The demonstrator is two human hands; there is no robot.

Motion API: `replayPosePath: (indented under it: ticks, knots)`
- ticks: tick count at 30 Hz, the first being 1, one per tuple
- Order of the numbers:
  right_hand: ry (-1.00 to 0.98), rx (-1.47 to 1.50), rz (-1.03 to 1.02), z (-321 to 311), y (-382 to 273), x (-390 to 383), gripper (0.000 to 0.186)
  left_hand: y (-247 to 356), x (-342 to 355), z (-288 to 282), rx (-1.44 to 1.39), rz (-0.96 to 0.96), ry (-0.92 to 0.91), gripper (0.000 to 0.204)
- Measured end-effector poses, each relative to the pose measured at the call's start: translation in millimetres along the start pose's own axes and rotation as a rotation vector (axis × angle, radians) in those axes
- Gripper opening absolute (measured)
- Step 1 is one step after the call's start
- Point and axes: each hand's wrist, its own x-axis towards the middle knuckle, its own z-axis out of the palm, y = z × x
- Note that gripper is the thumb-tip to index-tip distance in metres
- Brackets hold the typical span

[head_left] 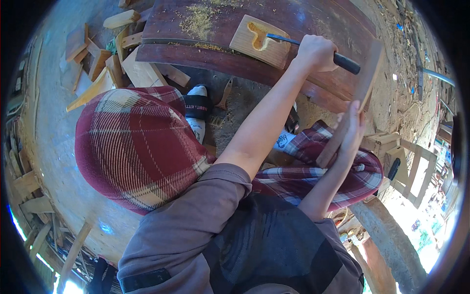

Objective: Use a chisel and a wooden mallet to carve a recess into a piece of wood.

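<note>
My left hand (317, 53) is closed round a gouge or chisel (346, 63), whose black handle sticks out to the right of the fist. Its narrow blade reaches left, and the tip is at a curved, shallow recess cut into a pale wooden block (277, 55). That block lies near the close edge of a dark reddish wooden bench (196, 63). Lower on the right, my right hand (350, 131) grips a long flat wooden bar (368, 78), slanted upward. The bar's upper end is close to the end of the gouge handle; contact between them I cannot tell.
Wood shavings (199, 20) lie scattered on the bench. Offcuts (100, 61) are heaped on the floor at the left. A brush (225, 94) is on the ground by my foot. At the right stands a small wooden frame (418, 169). Plaid cloth (142, 142) covers my knees.
</note>
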Motion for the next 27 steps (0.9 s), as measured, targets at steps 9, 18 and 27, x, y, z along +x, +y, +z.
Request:
replayPosePath:
  ticks: [9, 18, 27]
  knots:
    - [-0.018, 0.071, 0.041, 11.3, 8.1, 2.3, 0.048, -2.1, 2.9, -2.5, -0.003, -0.019, 0.018, 0.024]
    - [0.079, -0.012, 0.035, 9.8, 14.8, 8.7, 0.048, -3.8, 2.9, -4.7, -0.013, 0.003, 0.005, 0.022]
    - [0.046, 0.043, 0.045, 10.1, 6.8, 3.3, 0.05, -6.9, 0.6, -8.6, 0.012, 0.019, 0.019, 0.027]
